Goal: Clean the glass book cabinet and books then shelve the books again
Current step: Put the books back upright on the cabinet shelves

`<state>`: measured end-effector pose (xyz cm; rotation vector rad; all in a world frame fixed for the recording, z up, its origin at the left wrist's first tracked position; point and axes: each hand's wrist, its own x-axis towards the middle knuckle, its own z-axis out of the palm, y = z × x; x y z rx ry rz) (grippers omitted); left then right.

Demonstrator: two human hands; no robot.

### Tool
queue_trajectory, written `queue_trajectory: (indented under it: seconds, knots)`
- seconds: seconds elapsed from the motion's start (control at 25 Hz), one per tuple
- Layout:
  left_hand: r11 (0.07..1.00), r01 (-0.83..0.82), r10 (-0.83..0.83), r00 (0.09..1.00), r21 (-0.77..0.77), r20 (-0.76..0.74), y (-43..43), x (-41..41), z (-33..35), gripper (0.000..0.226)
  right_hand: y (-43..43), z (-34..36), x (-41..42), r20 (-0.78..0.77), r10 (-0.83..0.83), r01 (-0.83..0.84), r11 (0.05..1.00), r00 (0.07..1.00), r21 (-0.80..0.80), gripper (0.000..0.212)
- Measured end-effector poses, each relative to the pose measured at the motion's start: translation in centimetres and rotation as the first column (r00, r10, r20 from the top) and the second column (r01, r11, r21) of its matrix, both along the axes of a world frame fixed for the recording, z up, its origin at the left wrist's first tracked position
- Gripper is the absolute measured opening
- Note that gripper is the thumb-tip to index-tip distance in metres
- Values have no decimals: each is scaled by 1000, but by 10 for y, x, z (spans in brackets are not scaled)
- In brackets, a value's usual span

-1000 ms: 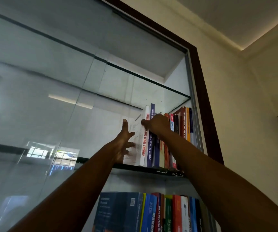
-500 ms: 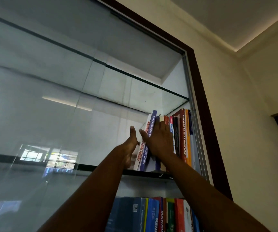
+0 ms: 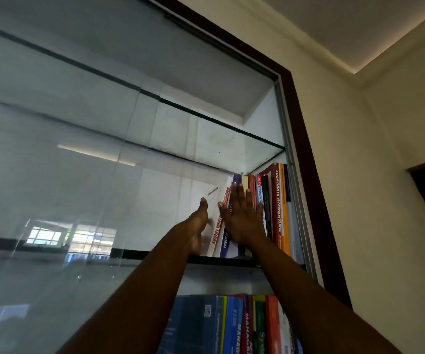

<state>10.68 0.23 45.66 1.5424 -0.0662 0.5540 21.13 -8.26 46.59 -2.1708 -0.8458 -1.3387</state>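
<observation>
The white book (image 3: pixel 216 227) at the left end of the row leans right onto its neighbours, with its foot set out toward the bare stretch of the glass shelf (image 3: pixel 139 252). That is your risk. Nothing stands to its left, so if you let go while it tilts, the foot may slide on the smooth glass. The book could then fall flat or tip off the front edge, and the blue book (image 3: pixel 225 245) beside it could follow.

The row stands at the right end of the upper shelf, close to the cabinet frame (image 3: pixel 308 149). Your left hand (image 3: pixel 198 226) is edge-on, fingers straight, against the white book's cover on its left side. Your right hand (image 3: pixel 243 223) lies flat with its fingers straight and slightly spread over the spines just right of it, reaching toward the red book (image 3: pixel 274 200). Neither hand grips anything.
</observation>
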Motion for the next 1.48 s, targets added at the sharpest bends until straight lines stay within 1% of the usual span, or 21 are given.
queue_trajectory:
  seconds: [0.08, 0.12, 0.16, 0.2, 0.28, 0.36, 0.4, 0.52, 0.64, 0.72, 0.8, 0.84, 0.88, 0.92, 1.0, 1.04, 1.08, 1.16, 1.24, 1.4, 1.48]
  knots:
    - [998, -13, 14, 1000, 56, -20, -2, -11, -5, 54, -8, -5, -1, 11, 70, -70, 997, 997, -35, 65]
    - [991, -46, 49, 999, 124, -20, -4, -17, -7, 51, -13, -9, -3, 29, 156, -155, 988, 987, -10, 63]
    - [968, -106, 113, 993, 227, -19, -6, -22, -8, 48, -19, -15, -7, 46, 261, -263, 964, 964, 40, 59]
    - [917, -172, 190, 982, 359, -15, -7, -27, -9, 47, -26, -23, -10, 54, 344, -348, 934, 937, 87, 56]
    - [759, -227, 294, 956, 610, -11, -8, -30, -10, 50, -39, -39, -15, 39, 402, -404, 909, 915, 100, 53]
    - [654, -213, 343, 939, 726, -34, -4, -22, -11, 52, -49, -54, -14, 12, 385, -385, 920, 923, 66, 56]
    - [630, -217, 356, 934, 745, -29, -2, -16, -12, 50, -52, -60, -13, -2, 349, -349, 937, 937, 33, 56]
    - [628, -319, 385, 920, 710, 73, -2, -2, -10, 48, -52, -71, -10, -11, 250, -250, 964, 968, -90, 57]
    - [637, -435, 436, 884, 636, 168, -5, 9, -9, 52, -50, -73, -8, -2, 203, -201, 972, 979, -121, 57]
    - [614, -471, 463, 865, 633, 195, -6, 12, -10, 52, -52, -72, -11, -42, 206, -210, 967, 978, -143, 57]
    - [542, -501, 489, 841, 675, 232, -7, 11, -14, 51, -56, -69, -16, -17, 202, -202, 970, 979, -135, 57]
    - [483, -522, 507, 821, 703, 262, -8, 8, -17, 53, -59, -70, -19, 45, 191, -186, 978, 981, -93, 55]
    - [414, -545, 527, 797, 729, 295, -9, 5, -20, 58, -61, -72, -22, 110, 194, -194, 981, 975, -12, 48]
    - [344, -564, 549, 769, 750, 327, -10, 2, -23, 64, -62, -74, -23, 129, 223, -235, 969, 966, 81, 39]
    - [238, -597, 586, 717, 766, 377, -13, -2, -26, 72, -61, -81, -25, 20, 347, -343, 914, 938, 215, 30]
    - [217, -603, 592, 706, 767, 388, -15, -3, -25, 71, -59, -84, -26, -46, 394, -371, 893, 918, 254, 30]
    - [210, -604, 590, 705, 769, 393, -18, -3, -24, 69, -58, -85, -28, -97, 428, -387, 877, 899, 283, 31]
    - [217, -610, 580, 709, 762, 402, -20, -3, -21, 62, -56, -81, -34, -143, 460, -405, 865, 876, 296, 34]
    - [263, -625, 587, 708, 735, 392, -15, -6, -19, 58, -56, -72, -41, -149, 451, -405, 877, 880, 260, 34]
    - [487, -608, 584, 761, 627, 284, 6, -10, -16, 52, -49, -50, -47, -180, 382, -325, 903, 907, 280, 38]
    - [567, -614, 584, 770, 549, 257, 11, -10, -16, 53, -39, -42, -50, -202, 275, -221, 942, 940, 253, 38]
